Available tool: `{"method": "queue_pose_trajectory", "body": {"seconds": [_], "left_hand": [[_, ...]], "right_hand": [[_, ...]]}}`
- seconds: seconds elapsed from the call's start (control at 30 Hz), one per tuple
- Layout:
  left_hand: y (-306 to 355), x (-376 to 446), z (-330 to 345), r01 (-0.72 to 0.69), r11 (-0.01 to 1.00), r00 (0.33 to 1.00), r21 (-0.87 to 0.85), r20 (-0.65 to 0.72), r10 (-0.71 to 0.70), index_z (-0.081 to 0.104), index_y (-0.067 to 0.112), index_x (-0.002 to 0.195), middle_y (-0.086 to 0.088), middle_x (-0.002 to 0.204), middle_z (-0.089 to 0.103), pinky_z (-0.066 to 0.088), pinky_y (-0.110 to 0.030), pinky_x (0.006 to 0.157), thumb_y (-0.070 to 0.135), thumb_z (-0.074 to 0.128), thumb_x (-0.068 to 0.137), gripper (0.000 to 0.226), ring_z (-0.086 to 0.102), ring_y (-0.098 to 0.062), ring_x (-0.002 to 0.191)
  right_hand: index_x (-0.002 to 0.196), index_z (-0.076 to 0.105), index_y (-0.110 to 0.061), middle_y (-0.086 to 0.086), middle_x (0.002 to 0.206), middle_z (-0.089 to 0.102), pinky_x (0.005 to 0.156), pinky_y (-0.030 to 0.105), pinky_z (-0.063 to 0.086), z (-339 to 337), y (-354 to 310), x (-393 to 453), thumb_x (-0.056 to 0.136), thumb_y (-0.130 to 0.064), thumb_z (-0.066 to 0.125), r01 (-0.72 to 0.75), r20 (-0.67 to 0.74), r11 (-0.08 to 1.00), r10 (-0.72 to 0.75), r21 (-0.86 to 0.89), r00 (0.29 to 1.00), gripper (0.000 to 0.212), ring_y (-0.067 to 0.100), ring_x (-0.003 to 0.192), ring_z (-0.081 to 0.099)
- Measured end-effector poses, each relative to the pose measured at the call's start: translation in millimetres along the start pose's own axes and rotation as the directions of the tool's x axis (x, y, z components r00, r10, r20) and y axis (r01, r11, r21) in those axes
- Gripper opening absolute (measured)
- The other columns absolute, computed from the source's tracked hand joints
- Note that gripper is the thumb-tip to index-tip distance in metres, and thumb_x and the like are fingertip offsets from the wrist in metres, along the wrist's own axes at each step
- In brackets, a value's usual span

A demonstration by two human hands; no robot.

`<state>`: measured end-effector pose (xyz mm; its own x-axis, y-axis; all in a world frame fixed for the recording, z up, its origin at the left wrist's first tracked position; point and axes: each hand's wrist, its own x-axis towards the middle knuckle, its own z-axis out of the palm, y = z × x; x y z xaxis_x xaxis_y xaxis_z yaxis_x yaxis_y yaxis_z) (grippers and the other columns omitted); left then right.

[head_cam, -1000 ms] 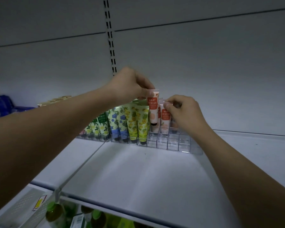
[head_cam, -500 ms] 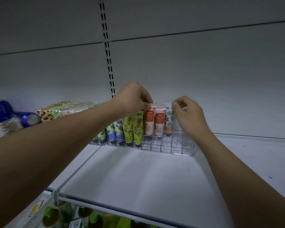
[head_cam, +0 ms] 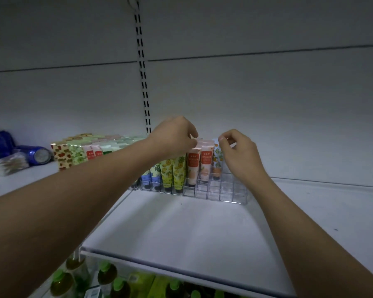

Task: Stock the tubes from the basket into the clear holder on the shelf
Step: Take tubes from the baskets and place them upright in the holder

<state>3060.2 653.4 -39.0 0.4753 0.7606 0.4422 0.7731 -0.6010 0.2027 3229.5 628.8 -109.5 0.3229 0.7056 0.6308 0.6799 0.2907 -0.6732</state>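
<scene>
The top of a peach tube in the clear holder is pinched by the left hand, while nothing is held in the right hand's loosely curled grip.

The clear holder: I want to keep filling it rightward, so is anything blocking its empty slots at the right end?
Nothing visible does. The clear holder has open slots right of the peach tubes. The right hand hovers just above them, the left hand at the tube tops.
</scene>
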Motion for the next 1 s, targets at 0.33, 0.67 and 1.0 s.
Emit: {"method": "queue_pose_trajectory", "body": {"seconds": [0.33, 0.67, 1.0], "left_hand": [[-10.7, -61.2, -58.3, 0.087, 0.992, 0.996, 0.09, -0.041, -0.084, 0.062, 0.025, 0.122, 0.003, 0.117, 0.066, 0.051, -0.031, 0.081, 0.039, 0.051, 0.095, 0.033, 0.058, -0.014, 0.087], [-56.3, -170.8, -100.3, 0.241, 0.964, 0.97, 0.117, -0.002, -0.242, 0.071, 0.025, 0.104, 0.003, 0.097, 0.07, 0.054, -0.034, 0.076, 0.037, 0.053, 0.09, 0.026, 0.062, -0.016, 0.077], [-132.4, -305.7, -58.6, 0.505, 0.862, 0.853, 0.046, 0.126, -0.507, 0.071, 0.02, 0.107, -0.006, 0.111, 0.069, 0.049, -0.033, 0.084, 0.038, 0.058, 0.089, 0.028, 0.061, -0.023, 0.095]], "right_hand": [[0.098, 0.064, -0.024, -0.009, 0.09, 0.063, 0.076, 0.036, 0.052, -22.6, -88.6, -27.4, 0.096, -0.032, 0.049, 0.129, 0.215, 0.977, -0.092, -0.167, 0.972, 0.017, 0.013, 0.084, 0.06], [0.106, 0.064, -0.02, 0.006, 0.104, 0.067, 0.082, 0.038, 0.053, -3.6, -191.9, -87.2, 0.095, -0.037, 0.051, 0.268, 0.551, 0.94, -0.112, -0.21, 0.827, 0.024, 0.022, 0.089, 0.063], [0.116, 0.065, -0.016, 0.004, 0.119, 0.062, 0.091, 0.036, 0.048, 61.0, -226.2, -196.1, 0.097, -0.038, 0.052, 0.341, 0.796, 0.937, -0.145, -0.08, 0.588, 0.031, 0.021, 0.105, 0.058]]}}
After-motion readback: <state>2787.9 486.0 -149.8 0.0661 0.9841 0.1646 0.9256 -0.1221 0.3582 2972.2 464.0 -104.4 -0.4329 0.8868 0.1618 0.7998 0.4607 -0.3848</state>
